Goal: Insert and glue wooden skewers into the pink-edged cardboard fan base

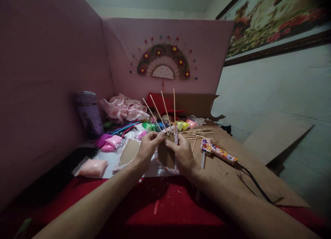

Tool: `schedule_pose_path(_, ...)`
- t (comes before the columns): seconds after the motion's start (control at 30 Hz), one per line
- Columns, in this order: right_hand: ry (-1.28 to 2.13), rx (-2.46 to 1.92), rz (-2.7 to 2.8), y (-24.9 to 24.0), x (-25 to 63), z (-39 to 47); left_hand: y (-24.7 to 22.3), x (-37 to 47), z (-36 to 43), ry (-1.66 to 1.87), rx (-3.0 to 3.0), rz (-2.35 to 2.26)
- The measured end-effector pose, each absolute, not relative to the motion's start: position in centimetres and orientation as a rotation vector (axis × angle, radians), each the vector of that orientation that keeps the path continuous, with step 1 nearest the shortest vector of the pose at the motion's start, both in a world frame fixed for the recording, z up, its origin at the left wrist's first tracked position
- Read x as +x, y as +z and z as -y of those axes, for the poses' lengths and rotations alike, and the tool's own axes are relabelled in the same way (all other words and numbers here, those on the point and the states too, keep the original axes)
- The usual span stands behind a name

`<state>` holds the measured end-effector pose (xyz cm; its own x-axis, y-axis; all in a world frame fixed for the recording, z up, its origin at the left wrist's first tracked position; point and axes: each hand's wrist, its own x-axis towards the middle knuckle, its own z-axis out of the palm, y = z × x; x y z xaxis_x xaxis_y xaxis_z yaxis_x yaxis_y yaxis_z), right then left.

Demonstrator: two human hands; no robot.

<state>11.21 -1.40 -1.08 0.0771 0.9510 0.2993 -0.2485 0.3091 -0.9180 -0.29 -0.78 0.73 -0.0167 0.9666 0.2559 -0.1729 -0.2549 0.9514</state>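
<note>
Both hands hold a cardboard piece [165, 156] edged with pale pink fabric, raised above the table. Several thin wooden sticks [163, 103] fan upward from its top edge. My left hand [149, 146] pinches the upper left part, its fingertips at the base of a stick. My right hand [184, 154] grips the right edge, thumb across the cardboard face. A second fabric-edged cardboard piece [129, 151] lies on white paper to the left of my left hand. A flower-patterned glue gun [217, 151] rests on the right, beside my right hand.
Loose wooden sticks [200, 132] lie behind my right hand on a cardboard sheet [248, 177]. Bags of coloured clay [91, 167], crumpled pink fabric [124, 108] and a purple tumbler [89, 115] stand left. A decorated fan [165, 60] hangs on the pink back panel. Red cloth [144, 211] covers the front.
</note>
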Motion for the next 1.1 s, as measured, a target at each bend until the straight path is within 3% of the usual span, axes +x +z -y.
schedule_pose_path(0.37,0.932,-0.781,0.955,-1.1,11.7,0.6,-0.4,0.4,1.0,1.246,1.298,-0.753)
schedule_pose_path(0.57,0.938,-0.811,0.992,-1.5,11.9,-0.2,-0.9,0.4,0.5,1.349,1.169,-0.699)
schedule_pose_path(0.83,0.657,-0.874,1.044,-1.0,12.9,-1.3,-1.0,0.3,-0.5,1.476,1.072,-0.688)
schedule_pose_path(1.1,0.762,-0.963,1.049,1.5,17.0,-1.7,-1.1,-0.3,-1.2,1.497,1.096,-0.763)
